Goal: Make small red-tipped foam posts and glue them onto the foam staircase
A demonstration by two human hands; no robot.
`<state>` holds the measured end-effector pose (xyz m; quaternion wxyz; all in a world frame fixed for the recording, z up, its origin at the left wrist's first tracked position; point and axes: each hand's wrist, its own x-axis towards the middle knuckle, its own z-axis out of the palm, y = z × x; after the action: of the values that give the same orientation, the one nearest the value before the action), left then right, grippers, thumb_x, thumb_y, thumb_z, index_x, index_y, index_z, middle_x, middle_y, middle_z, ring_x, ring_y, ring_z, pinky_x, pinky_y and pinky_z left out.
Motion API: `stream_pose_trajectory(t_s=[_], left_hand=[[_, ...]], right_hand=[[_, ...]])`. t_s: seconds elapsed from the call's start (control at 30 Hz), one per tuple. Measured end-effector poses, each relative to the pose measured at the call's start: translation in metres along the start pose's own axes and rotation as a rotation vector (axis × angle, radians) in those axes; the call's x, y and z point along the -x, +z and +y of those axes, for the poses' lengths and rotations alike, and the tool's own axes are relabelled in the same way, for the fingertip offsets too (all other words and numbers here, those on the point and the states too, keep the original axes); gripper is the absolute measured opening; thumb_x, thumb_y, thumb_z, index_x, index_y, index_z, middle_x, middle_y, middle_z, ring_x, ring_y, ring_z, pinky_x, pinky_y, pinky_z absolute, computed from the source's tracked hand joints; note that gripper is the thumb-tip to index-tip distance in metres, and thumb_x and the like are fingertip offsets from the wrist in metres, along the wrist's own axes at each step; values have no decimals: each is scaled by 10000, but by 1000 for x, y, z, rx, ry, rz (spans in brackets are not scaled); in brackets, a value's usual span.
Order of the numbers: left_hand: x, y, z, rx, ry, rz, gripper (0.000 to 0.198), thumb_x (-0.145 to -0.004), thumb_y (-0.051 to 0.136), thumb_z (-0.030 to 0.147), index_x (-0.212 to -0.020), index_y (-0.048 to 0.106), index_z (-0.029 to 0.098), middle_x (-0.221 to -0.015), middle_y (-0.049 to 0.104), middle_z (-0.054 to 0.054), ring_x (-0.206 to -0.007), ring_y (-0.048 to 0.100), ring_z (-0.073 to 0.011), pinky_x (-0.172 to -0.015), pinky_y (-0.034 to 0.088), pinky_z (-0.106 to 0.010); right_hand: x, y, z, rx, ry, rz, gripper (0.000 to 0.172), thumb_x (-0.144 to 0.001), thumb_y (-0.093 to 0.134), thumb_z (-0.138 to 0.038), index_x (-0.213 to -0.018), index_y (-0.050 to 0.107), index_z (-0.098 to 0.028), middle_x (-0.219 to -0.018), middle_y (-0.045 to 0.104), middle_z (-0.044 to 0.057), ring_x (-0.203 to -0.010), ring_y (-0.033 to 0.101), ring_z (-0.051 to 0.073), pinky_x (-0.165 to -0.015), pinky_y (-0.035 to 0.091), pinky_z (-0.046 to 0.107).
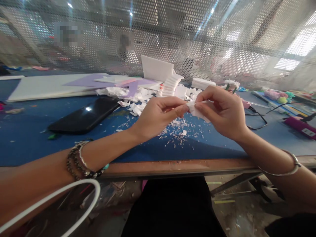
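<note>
My left hand (158,115) and my right hand (221,110) meet above the blue table (29,138), both pinching one small white foam piece (196,110) between thumb and fingers. The left thumb and forefinger grip its left edge; the right fingers wrap its right side and hide part of it. White foam crumbs (177,130) lie scattered on the table right below the hands.
A black phone (85,118) lies left of the hands. Behind are white and purple foam sheets (56,85), a heap of white foam scraps (142,97) and a white block (203,83). A black cable (259,120) and a purple tool (300,126) lie right. Perforated metal screen behind.
</note>
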<state>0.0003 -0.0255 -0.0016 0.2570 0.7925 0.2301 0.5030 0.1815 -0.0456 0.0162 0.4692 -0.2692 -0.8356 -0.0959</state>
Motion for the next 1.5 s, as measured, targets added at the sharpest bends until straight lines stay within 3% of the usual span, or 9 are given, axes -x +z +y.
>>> stream_pose_trajectory(t_s=[0.1, 0.2, 0.33, 0.57, 0.73, 1.03, 1.27, 1.5], left_hand=[[0, 2, -2, 81, 2, 82, 148, -757, 650, 310, -829, 676, 184, -726, 652, 3, -619, 564, -91, -561, 466, -183], [0, 4, -3, 139, 56, 91, 91, -770, 643, 262, -836, 669, 206, -782, 660, 5, -700, 593, -93, -653, 497, -188], [0, 4, -4, 173, 109, 64, 258, -799, 611, 203, -1053, 605, 250, -750, 644, 35, -650, 585, -78, -654, 501, -203], [2, 1, -1, -127, 229, 61, 192, -824, 565, 192, -981, 665, 238, -891, 696, -4, -691, 616, -113, -647, 509, -228], [3, -2, 1, -315, 340, 20, 189, -838, 543, 190, -970, 675, 222, -770, 694, -22, -661, 615, -130, -652, 498, -253], [2, 0, -1, -38, 180, -71, 192, -863, 490, 197, -894, 678, 172, -582, 614, 11, -543, 576, -85, -545, 479, -182], [6, -2, 9, -235, 214, -114, 265, -893, 390, 199, -826, 638, 137, -641, 624, -2, -620, 559, -99, -650, 444, -211], [5, -2, 12, -251, 196, -191, 191, -890, 395, 193, -849, 578, 158, -621, 581, 27, -564, 533, -83, -606, 430, -185]], right_hand=[[1, 3, -1, -17, -66, -15, 53, -814, 565, -193, -770, 579, -168, -722, 615, -1, -625, 526, 84, -607, 452, 235], [1, 5, -1, -16, -126, -20, 43, -826, 549, -177, -794, 576, -167, -762, 621, 12, -669, 543, 91, -628, 455, 242], [1, 5, 0, 20, -137, -15, 59, -832, 535, -189, -790, 572, -170, -724, 600, 4, -634, 527, 91, -603, 445, 240], [1, 4, 0, 47, -111, -15, 73, -827, 536, -196, -771, 562, -159, -701, 582, 7, -617, 511, 85, -589, 425, 228], [0, 3, -1, 59, -105, 5, 74, -816, 557, -201, -750, 561, -167, -707, 618, 11, -632, 545, 89, -597, 442, 228], [1, 1, -5, -39, 35, -2, 100, -801, 589, -254, -740, 582, -175, -625, 604, -24, -485, 467, 61, -455, 399, 211], [3, 3, -3, -65, 64, 26, 148, -772, 625, -271, -680, 565, -172, -590, 555, -27, -483, 439, 62, -442, 381, 218], [2, 5, -3, -124, 94, 10, 177, -770, 633, -286, -681, 532, -170, -608, 544, -32, -494, 448, 55, -451, 393, 207]])
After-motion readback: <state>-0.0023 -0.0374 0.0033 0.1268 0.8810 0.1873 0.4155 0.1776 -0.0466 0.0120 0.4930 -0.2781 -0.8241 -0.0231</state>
